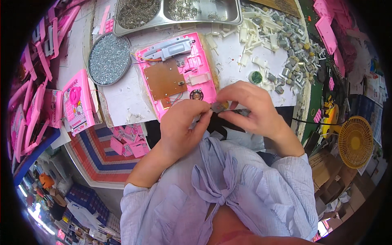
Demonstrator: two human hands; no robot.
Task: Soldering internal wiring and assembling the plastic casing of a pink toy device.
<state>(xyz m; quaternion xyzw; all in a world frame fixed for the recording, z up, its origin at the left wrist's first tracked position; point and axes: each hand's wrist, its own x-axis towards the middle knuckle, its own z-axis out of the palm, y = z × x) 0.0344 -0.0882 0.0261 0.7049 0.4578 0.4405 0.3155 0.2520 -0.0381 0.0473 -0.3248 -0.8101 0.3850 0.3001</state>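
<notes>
Just past the near edge of an opened pink plastic toy case [206, 53], both hands meet. My right hand [251, 108] grips a small silvery motor [220, 107] between thumb and fingers. My left hand [183, 126] is closed in a pinch beside it; whatever its fingertips hold is too small to make out. Inside the case are a brown circuit board [163, 79], a round black speaker [196, 94], a grey plastic mechanism [169, 50] and thin coloured wires.
A round dish of screws [109, 59] stands left of the case. Behind is a metal tray [163, 22] of springs. Loose white plastic parts [249, 38] and small motors [296, 53] cover the right. Pink cases [77, 102] crowd the left. A yellow fan [355, 141] stands far right.
</notes>
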